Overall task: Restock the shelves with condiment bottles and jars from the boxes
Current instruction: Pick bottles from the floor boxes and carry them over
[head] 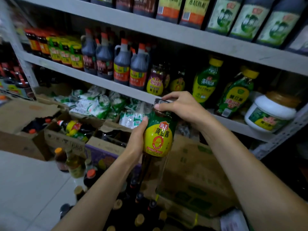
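Shelf (66, 70) of sauces straight ahead: we hold the jar (158, 140) upright, left hand (136, 140) wrapped round its body, right hand (181, 105) pinching its lid (160, 101), a matching jar (177, 84) just beyond it.

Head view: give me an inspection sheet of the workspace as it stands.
Surface: grey shelf carries squeeze bottles and a white tub.
Job's things: yellow-label jar held in front of the shelf; open boxes hold bottles.
Clutter: loose bottles stand on the floor; sachets piled below.
Hands: left hand grips the jar's body; right hand grips its lid.
Cables: nothing seen.
Surroundings: dark jugs on the shelf above.
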Tool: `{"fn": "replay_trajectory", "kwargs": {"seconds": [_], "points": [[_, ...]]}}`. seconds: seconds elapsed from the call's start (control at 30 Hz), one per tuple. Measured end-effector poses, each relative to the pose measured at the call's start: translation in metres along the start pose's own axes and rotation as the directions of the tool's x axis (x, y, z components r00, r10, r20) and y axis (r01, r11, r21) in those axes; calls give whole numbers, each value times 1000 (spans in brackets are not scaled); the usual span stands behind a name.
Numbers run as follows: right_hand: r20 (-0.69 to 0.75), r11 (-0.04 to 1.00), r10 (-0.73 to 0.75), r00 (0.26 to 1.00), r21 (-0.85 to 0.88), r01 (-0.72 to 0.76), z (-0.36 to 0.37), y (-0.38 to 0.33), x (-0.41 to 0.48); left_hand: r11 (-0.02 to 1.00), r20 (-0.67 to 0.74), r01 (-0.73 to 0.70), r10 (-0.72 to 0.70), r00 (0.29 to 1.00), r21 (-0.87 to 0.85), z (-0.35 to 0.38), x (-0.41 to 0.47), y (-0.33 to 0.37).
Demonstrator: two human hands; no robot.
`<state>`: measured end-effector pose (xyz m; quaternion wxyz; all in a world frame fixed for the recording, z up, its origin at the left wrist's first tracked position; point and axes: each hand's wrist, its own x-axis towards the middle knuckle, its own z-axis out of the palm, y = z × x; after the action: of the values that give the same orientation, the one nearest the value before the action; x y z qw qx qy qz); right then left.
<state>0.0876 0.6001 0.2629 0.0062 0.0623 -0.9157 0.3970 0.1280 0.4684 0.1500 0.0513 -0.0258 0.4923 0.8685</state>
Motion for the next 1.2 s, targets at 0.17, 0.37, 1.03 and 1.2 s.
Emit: {"fn": "replay_trajectory", "kwargs": {"seconds": [0.17, 0.37, 1.03, 1.2], "points": [[-285, 996, -41, 958, -92, 15, -21, 1, 70, 852, 25, -136, 143, 989, 505, -18, 47, 7], [-455, 968, -134, 880, -249, 19, -55, 11, 145, 750, -23, -90, 139, 990, 655, -50, 74, -23], [-441, 967, -93, 893, -252, -24, -36, 83, 230, 761, -159, 44, 78, 984, 647, -92, 77, -79], [-362, 949, -29, 932, -301, -88, -39, 83, 234, 705, -152, 42, 94, 984, 708, -100, 64, -82]]}}
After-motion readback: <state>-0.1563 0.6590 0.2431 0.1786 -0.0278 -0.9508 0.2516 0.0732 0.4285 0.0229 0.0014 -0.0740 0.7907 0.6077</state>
